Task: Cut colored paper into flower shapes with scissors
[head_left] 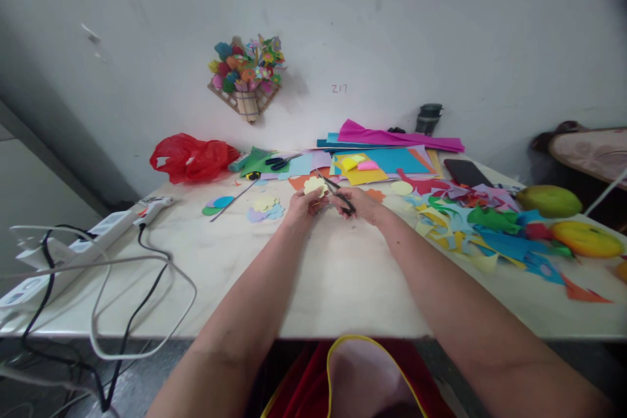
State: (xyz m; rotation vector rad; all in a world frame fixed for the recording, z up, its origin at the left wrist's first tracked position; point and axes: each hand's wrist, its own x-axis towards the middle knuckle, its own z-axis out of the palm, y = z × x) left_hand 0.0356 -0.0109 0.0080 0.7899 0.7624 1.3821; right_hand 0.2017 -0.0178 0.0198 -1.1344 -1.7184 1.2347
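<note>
Pale yellow paper, cut as a flower (315, 187), is what I see pinched in the left fingers (311, 192), above the table (343, 274). Just right of the flower, the right hand (360, 204) grips black-handled scissors (345, 202), blades beside it. Left of the flower lie pastel cutouts (265, 208); well right of it, paper scraps (455, 222) and two mangoes (585, 238).

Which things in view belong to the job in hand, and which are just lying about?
In the job, by the look of it:
- yellow paper flower, left hand
- scissors, right hand
- cut shapes
- coloured sheets

Probably just lying about:
- red bag
- phone
- fruit
- power strip
</note>
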